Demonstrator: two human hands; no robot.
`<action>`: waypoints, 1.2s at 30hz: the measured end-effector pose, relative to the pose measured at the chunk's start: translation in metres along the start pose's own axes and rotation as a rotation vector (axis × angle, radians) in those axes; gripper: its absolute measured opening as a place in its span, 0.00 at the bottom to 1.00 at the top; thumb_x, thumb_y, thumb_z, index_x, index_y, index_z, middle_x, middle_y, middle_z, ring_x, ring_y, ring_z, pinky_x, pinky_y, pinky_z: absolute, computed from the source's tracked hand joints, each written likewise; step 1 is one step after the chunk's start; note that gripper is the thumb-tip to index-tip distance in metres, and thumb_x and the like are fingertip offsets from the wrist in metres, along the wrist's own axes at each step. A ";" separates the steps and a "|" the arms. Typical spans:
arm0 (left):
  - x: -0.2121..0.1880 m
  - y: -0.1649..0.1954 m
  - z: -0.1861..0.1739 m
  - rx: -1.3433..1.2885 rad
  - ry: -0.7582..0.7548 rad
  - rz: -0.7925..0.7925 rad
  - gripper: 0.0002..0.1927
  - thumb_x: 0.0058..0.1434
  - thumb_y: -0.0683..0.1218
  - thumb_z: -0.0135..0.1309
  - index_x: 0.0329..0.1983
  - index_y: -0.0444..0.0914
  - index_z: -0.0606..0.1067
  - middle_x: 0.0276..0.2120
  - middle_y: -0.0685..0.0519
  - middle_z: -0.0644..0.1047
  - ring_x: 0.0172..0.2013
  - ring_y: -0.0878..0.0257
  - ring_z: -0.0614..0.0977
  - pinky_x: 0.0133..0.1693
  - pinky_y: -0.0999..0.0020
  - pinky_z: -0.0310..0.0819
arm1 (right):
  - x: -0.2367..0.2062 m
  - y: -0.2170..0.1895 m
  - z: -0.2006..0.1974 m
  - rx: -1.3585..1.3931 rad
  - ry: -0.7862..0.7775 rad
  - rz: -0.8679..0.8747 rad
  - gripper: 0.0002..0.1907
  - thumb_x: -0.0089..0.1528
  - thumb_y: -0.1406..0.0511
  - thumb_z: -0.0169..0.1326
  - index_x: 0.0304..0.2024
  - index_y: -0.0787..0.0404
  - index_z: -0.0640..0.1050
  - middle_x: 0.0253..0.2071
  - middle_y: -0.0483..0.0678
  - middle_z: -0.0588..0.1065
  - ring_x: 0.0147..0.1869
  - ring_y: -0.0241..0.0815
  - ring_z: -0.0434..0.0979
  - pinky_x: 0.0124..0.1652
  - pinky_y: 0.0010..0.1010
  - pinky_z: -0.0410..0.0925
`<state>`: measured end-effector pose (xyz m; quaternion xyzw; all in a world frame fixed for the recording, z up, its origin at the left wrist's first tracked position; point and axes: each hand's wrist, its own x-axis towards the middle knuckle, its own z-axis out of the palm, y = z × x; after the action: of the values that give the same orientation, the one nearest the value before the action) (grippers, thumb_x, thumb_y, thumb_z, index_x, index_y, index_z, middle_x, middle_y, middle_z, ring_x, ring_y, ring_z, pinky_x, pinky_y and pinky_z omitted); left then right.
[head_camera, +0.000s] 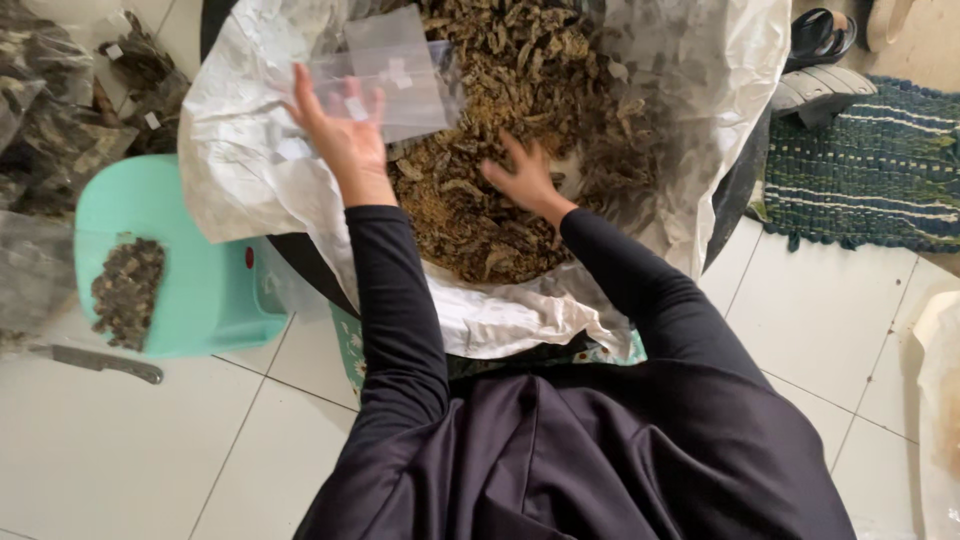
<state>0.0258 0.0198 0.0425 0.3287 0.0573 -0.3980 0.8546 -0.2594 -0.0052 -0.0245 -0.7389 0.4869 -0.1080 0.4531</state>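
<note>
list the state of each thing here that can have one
left hand: raised, holding the clear bag
clear bag: empty, held over the heap
right hand: fingers spread, pressed into the dried leaves
dried leaves: loose heap on the white liner
white liner: crumpled, spread open

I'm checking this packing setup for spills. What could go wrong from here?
The small clear bag hangs limp in the left hand, so dried pieces scooped by the right hand could miss its mouth. A knife lies on the floor tiles beside the turquoise stool, easy to step on.
</note>
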 end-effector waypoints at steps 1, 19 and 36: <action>0.001 -0.005 -0.001 -0.045 -0.034 -0.076 0.63 0.42 0.58 0.71 0.75 0.51 0.44 0.71 0.41 0.47 0.68 0.31 0.59 0.62 0.20 0.62 | -0.003 0.000 0.004 -0.010 -0.093 0.003 0.53 0.63 0.42 0.58 0.79 0.49 0.46 0.79 0.60 0.42 0.81 0.63 0.41 0.71 0.59 0.49; -0.001 -0.051 -0.009 -0.196 -0.044 -0.475 0.48 0.47 0.62 0.64 0.70 0.51 0.57 0.69 0.38 0.54 0.70 0.33 0.54 0.62 0.20 0.56 | -0.046 -0.051 0.029 -0.473 -0.426 -0.340 0.13 0.58 0.65 0.61 0.45 0.53 0.85 0.52 0.49 0.80 0.53 0.46 0.81 0.52 0.38 0.76; -0.021 -0.059 0.001 -0.223 0.092 -0.740 0.43 0.60 0.64 0.56 0.71 0.41 0.55 0.69 0.31 0.53 0.70 0.33 0.56 0.65 0.27 0.57 | -0.028 -0.278 -0.199 -0.488 -0.526 -0.448 0.26 0.55 0.63 0.64 0.57 0.53 0.80 0.54 0.48 0.80 0.42 0.45 0.84 0.45 0.36 0.78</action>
<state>-0.0313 0.0050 0.0205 0.2082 0.2532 -0.6556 0.6802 -0.2206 -0.0626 0.3113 -0.9144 0.1933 0.1070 0.3392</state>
